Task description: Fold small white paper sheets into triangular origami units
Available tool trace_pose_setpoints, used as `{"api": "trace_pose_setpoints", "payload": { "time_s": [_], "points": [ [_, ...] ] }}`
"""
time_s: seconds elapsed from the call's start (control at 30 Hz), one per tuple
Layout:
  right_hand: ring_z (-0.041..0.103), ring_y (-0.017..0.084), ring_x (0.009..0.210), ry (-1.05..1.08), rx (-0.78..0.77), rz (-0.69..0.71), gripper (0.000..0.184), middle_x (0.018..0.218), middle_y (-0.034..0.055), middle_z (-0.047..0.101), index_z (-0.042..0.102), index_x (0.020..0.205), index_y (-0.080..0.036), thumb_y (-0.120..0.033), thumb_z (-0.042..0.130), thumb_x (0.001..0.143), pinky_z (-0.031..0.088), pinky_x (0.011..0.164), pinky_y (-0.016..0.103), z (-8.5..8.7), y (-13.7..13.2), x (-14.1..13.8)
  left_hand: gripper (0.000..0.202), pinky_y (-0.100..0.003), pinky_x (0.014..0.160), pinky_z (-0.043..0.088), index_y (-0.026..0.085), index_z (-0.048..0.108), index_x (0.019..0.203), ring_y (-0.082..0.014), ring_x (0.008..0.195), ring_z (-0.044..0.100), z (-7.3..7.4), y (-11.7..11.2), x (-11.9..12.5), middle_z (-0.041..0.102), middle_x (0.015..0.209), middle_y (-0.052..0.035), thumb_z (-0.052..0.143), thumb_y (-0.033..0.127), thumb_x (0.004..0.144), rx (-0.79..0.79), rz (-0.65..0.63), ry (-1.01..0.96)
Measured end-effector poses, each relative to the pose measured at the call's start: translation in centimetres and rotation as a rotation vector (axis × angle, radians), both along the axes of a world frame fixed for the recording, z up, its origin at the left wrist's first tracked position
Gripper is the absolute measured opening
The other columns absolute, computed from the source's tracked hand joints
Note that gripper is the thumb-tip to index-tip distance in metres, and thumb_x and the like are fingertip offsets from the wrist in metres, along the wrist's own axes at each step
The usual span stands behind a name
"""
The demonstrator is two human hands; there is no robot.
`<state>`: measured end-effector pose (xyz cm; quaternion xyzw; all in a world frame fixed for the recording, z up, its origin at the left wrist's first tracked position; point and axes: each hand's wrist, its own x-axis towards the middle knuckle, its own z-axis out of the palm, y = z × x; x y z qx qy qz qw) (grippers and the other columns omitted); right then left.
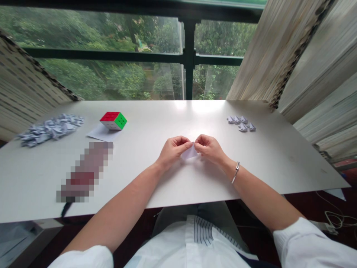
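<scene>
A small piece of folded white paper is held between my two hands, just above the middle of the white table. My left hand pinches its upper left part between thumb and fingers. On the other side, my right hand grips the paper near its top point, and a silver bracelet circles that wrist. The paper looks roughly triangular, with its edges partly hidden behind my fingertips.
Several small folded paper pieces sit at the back right of the table. To the left are a heap of folded paper, a puzzle cube on white sheets, and a blurred-out object with a dark strap.
</scene>
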<state>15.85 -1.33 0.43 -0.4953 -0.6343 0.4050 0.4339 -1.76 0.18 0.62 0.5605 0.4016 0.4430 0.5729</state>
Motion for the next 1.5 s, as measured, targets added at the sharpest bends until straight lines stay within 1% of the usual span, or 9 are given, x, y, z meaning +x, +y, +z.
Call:
{"api": "trace_pose_setpoints", "payload": {
  "time_s": [0.2,0.27,0.43,0.67,0.87,1.03,1.27,1.4,1.5],
  "points": [
    [0.048,0.009,0.056,-0.062,-0.018,0.043,0.005,0.062,-0.0046,0.055,0.057,0.068,-0.018,-0.022,0.056,0.071,0.037,0.052,0.021,0.0,-0.2,-0.2,0.035,-0.02,0.055,0.04,0.016,0.067,0.078,-0.0096,0.063,0.053,0.0,1.1,-0.5,0.063,0.074,0.0007,0.086,0.039,0.061,-0.099,0.292,-0.254],
    [0.048,0.009,0.055,-0.055,-0.039,0.048,0.005,0.062,-0.0046,0.055,0.056,0.068,-0.018,-0.021,0.056,0.072,0.038,0.05,0.021,0.0,-0.2,-0.2,0.036,-0.02,0.056,0.042,0.016,0.066,0.08,-0.0098,0.066,0.054,0.1,1.2,-0.8,0.062,0.076,0.0013,0.086,0.04,0.061,-0.12,0.327,-0.298],
    [0.055,0.01,0.055,0.098,-0.038,-0.02,0.015,0.066,-0.0025,0.058,0.059,0.079,-0.018,-0.033,0.062,0.079,0.043,0.044,0.02,0.1,-0.1,-0.2,0.038,-0.021,0.057,0.047,0.018,0.064,0.084,-0.0107,0.069,0.057,0.1,0.8,-0.5,0.062,0.081,0.0017,0.085,0.042,0.064,-0.19,0.232,-0.299],
    [0.058,0.011,0.058,0.171,0.02,0.021,0.029,0.07,-0.0006,0.06,0.063,0.086,-0.018,-0.047,0.067,0.082,0.047,0.041,0.019,0.0,-0.3,-0.2,0.034,-0.022,0.053,0.051,0.021,0.061,0.09,-0.011,0.067,0.057,0.0,0.3,-0.1,0.06,0.081,0.0022,0.081,0.04,0.07,-0.231,0.113,-0.316],
    [0.058,0.011,0.059,0.215,0.028,0.056,0.032,0.071,-0.0004,0.062,0.064,0.086,-0.018,-0.048,0.072,0.079,0.047,0.041,0.019,-0.2,-0.2,-0.1,0.028,-0.024,0.055,0.055,0.021,0.06,0.092,-0.0114,0.066,0.058,0.2,0.2,-0.2,0.061,0.081,0.0014,0.075,0.039,0.078,-0.248,0.014,-0.324],
    [0.056,0.009,0.058,0.247,0.013,0.104,0.034,0.073,0.0,0.064,0.064,0.086,-0.018,-0.048,0.077,0.075,0.046,0.044,0.019,0.0,-0.4,-0.1,0.02,-0.029,0.063,0.059,0.02,0.06,0.092,-0.0121,0.069,0.061,0.5,0.0,-0.4,0.064,0.086,-0.0011,0.07,0.035,0.084,-0.294,-0.094,-0.346],
    [0.057,0.01,0.059,0.24,0.022,0.121,0.033,0.075,0.0003,0.065,0.064,0.087,-0.018,-0.048,0.073,0.078,0.046,0.046,0.021,0.3,-0.6,-0.2,0.015,-0.034,0.07,0.061,0.02,0.06,0.089,-0.0158,0.072,0.066,0.8,-0.4,-0.5,0.065,0.084,-0.0033,0.068,0.032,0.085,-0.381,-0.183,-0.364],
    [0.059,0.012,0.062,0.182,0.062,0.083,0.028,0.074,0.0003,0.064,0.062,0.089,-0.019,-0.046,0.066,0.083,0.046,0.047,0.022,0.3,-0.7,-0.2,0.016,-0.034,0.069,0.06,0.019,0.061,0.085,-0.0173,0.07,0.066,1.1,-0.6,-0.3,0.065,0.079,-0.0047,0.068,0.033,0.083,-0.393,-0.173,-0.331],
    [0.057,0.011,0.063,0.132,0.121,-0.018,0.021,0.071,-0.001,0.06,0.059,0.084,-0.019,-0.04,0.062,0.085,0.044,0.05,0.022,0.3,-0.6,-0.1,0.019,-0.035,0.071,0.059,0.018,0.063,0.085,-0.0172,0.072,0.064,1.1,-0.7,0.0,0.065,0.08,-0.0045,0.066,0.037,0.083,-0.369,-0.158,-0.328]
  ]
}}
